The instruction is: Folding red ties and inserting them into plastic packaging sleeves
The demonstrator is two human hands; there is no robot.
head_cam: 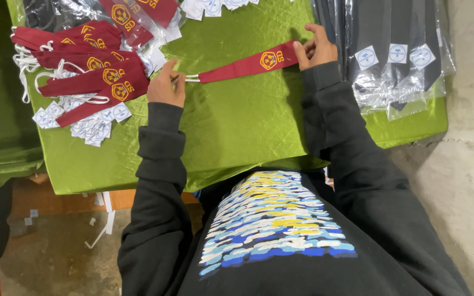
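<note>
Maroon tie [248, 64] stretched flat across upper centre of green cloth [237, 131]; left hand [165, 86] pinching narrow end, right hand [316, 48] gripping wide end. Uneven pull likely to twist or wrinkle it.

Maroon fabric tie [248, 66] with a gold embroidered crest, stretched flat.
It lies slanted across the green satin cloth [237, 126], narrow end lower at the left with a white elastic loop, wide end higher at the right.

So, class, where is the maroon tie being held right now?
In the head view, the maroon tie lies stretched across the green cloth, between the left hand and right hand.
</note>
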